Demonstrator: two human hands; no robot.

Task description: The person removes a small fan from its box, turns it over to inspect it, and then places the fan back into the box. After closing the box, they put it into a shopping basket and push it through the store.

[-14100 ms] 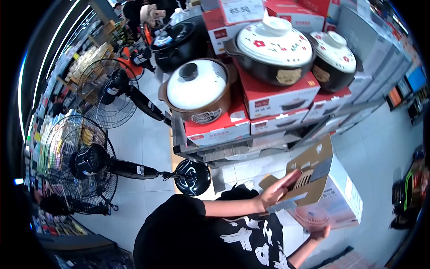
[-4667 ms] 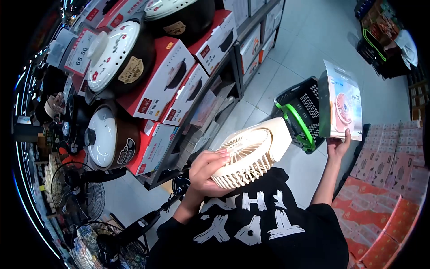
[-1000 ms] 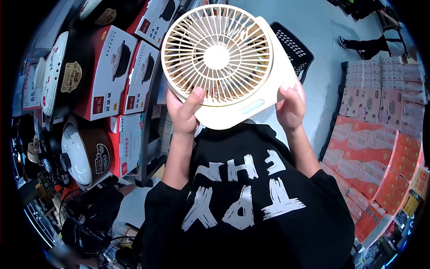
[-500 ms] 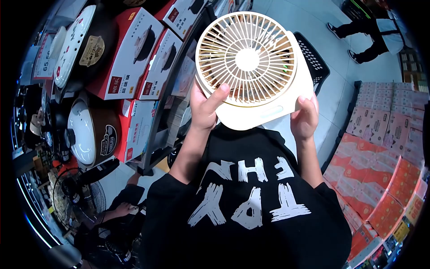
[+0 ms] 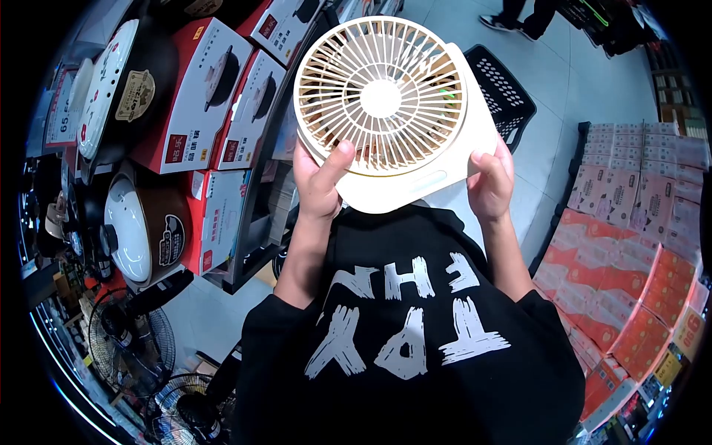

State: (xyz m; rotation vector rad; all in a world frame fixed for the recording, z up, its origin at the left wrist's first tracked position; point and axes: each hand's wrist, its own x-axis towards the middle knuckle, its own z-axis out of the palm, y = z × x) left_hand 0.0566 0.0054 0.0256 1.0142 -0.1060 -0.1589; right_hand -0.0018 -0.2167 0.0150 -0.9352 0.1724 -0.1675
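Your right hand (image 5: 492, 182) has moved onto the cream fan (image 5: 381, 99), joining your left hand (image 5: 319, 182).
Left to right: two pedestal fans (image 5: 120, 325); at least two lidded pots (image 5: 127, 222); your left hand gripping; one cream fan between both hands, touching each, long axis slanting down rightward; your right hand gripping its corner; one basket (image 5: 503, 83) behind.

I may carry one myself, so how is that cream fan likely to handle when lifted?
The cream fan looks stiff, like hard plastic, so it probably won't flex. Its thin-barred grille could crack if squeezed. The left hand and right hand hold opposite sides, so tipping seems unlikely.
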